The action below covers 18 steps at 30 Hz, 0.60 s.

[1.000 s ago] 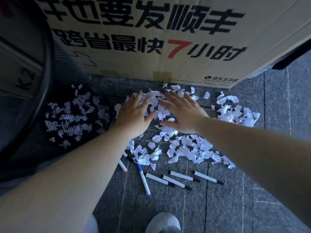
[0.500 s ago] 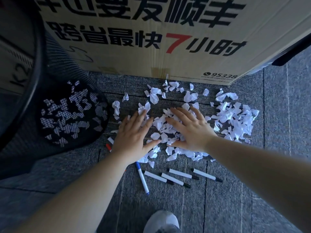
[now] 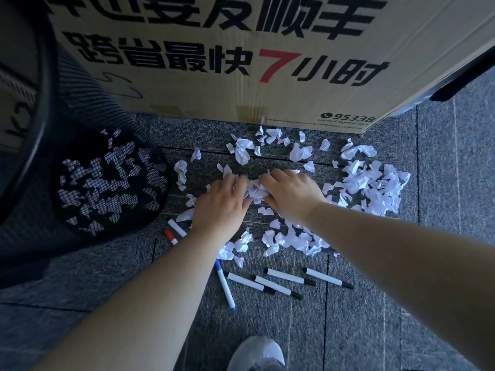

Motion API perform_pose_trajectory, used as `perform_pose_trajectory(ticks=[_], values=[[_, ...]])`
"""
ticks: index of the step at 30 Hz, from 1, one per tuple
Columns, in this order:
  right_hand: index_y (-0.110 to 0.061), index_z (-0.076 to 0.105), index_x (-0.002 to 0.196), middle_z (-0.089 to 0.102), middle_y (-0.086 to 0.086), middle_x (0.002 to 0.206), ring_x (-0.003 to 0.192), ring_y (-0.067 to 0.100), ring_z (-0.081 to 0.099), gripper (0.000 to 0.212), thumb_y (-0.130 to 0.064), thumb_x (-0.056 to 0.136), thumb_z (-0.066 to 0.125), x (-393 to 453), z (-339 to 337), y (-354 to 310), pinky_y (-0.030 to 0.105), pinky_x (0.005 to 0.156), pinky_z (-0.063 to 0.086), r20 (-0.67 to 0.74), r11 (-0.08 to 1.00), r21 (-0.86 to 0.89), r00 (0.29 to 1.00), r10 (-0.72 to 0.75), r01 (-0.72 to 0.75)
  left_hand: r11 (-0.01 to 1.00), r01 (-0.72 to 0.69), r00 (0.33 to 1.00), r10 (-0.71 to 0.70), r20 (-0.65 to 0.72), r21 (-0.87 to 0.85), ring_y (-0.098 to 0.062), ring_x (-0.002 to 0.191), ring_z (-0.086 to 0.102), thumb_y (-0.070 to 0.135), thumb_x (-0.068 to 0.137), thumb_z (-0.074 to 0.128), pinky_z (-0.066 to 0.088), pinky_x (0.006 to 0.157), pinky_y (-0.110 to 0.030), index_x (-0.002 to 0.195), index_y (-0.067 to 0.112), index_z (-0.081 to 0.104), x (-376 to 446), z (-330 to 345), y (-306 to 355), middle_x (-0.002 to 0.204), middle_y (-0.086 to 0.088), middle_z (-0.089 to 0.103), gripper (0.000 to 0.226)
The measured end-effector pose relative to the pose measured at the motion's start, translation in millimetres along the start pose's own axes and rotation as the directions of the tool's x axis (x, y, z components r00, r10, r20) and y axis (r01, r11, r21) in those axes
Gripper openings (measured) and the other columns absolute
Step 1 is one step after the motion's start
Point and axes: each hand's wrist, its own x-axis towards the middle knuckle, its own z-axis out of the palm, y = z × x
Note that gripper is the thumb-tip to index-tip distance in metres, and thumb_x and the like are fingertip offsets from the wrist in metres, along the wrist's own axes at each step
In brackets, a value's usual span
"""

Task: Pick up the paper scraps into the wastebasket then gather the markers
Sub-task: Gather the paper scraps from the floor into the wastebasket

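White torn paper scraps (image 3: pixel 369 183) litter the grey carpet floor (image 3: pixel 375 330) below the brown cardboard box (image 3: pixel 241 97) printed "7" and "95338", where the left hand (image 3: pixel 221 207) and right hand (image 3: pixel 290 194), earlier flat, now clench a bunch between them.

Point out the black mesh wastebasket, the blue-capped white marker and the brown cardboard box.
black mesh wastebasket (image 3: pixel 80 121): head view, mesh side wall.
blue-capped white marker (image 3: pixel 225 286): head view, middle of white barrel.
brown cardboard box (image 3: pixel 214 100): head view, bare front face.
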Motion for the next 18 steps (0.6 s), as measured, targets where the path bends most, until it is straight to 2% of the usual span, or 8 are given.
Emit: perform_pose_trajectory(ticks=[2,3,6,8,11,13,15,18], values=[[-0.009,0.056,0.091,0.059,0.007,0.07,0.053,0.029,0.058,0.019,-0.023,0.08,0.065,3,2,0,0.032,0.042,0.045,-0.011,1.0,0.012,1.0,0.02,-0.019,0.999,-0.037,0.999,0.037,0.01,0.03,-0.021,0.059,0.055,0.038,0.085,0.055,0.032,0.036,-0.023,0.117,0.012,0.052,3,-1,1,0.088,-0.007,0.057,0.041],[-0.009,0.057,0.092,0.059,0.007,0.069,0.05,0.028,0.058,0.018,-0.021,0.081,0.065,3,4,0,0.031,0.04,0.045,-0.01,0.999,0.02,0.999,0.033,-0.033,0.998,-0.06,0.998,0.06,0.019,0.035,-0.02,0.056,0.054,0.035,0.086,0.057,0.032,0.035,-0.022,0.116,0.012,0.053,4,-1,1,0.086,-0.007,0.057,0.038],[-0.008,0.057,0.097,0.059,0.006,0.068,0.044,0.026,0.055,0.016,-0.017,0.085,0.062,2,6,2,0.028,0.037,0.043,-0.011,0.999,0.03,0.999,0.045,-0.044,0.997,-0.071,0.994,0.072,0.078,-0.017,-0.019,0.044,0.047,0.018,0.083,0.065,0.03,0.032,-0.021,0.098,0.008,0.054,9,-4,3,0.077,-0.008,0.055,0.021],[-0.007,0.057,0.099,0.058,0.006,0.064,0.04,0.024,0.051,0.014,-0.014,0.087,0.059,1,6,4,0.024,0.036,0.038,0.008,0.998,0.021,0.998,0.057,-0.057,0.997,-0.028,0.986,0.041,0.164,-0.079,-0.02,0.043,0.038,0.008,0.086,0.057,0.026,0.034,-0.024,0.097,0.005,0.05,13,-7,6,0.081,-0.011,0.054,0.014],[-0.005,0.057,0.097,0.055,0.004,0.056,0.034,0.019,0.041,0.018,-0.004,0.081,0.065,-3,4,7,0.018,0.035,0.028,0.05,0.995,0.019,0.994,0.093,-0.094,0.993,0.043,0.962,-0.013,0.273,-0.106,-0.021,0.049,0.034,0.003,0.091,0.04,0.021,0.039,-0.029,0.106,0.005,0.043,20,-10,6,0.093,-0.011,0.049,0.016],[-0.004,0.054,0.106,0.057,0.005,0.06,0.038,0.02,0.046,0.02,-0.007,0.087,0.06,-6,4,11,0.02,0.035,0.03,0.075,0.995,0.004,0.992,0.1,-0.1,0.986,0.071,0.948,-0.018,0.318,-0.153,-0.022,0.053,0.037,-0.001,0.089,0.038,0.025,0.043,-0.032,0.104,0.006,0.041,23,-14,4,0.092,-0.012,0.049,0.017],[-0.004,0.047,0.117,0.058,0.007,0.073,0.052,0.026,0.057,0.024,-0.015,0.097,0.045,-7,-1,13,0.027,0.041,0.04,0.127,0.992,0.011,0.985,0.12,-0.122,0.979,0.086,0.938,-0.018,0.345,-0.184,-0.024,0.056,0.04,-0.004,0.088,0.038,0.028,0.047,-0.034,0.103,0.006,0.041,23,-17,2,0.092,-0.012,0.05,0.018],[-0.004,0.044,0.117,0.051,0.007,0.075,0.063,0.03,0.06,0.025,-0.02,0.099,0.038,-7,-14,15,0.033,0.05,0.048,0.151,0.985,0.063,0.977,0.148,-0.159,0.969,0.117,0.935,-0.033,0.354,-0.218,-0.025,0.058,0.042,-0.004,0.088,0.038,0.032,0.05,-0.036,0.103,0.005,0.042,20,-23,0,0.094,-0.013,0.051,0.018]])
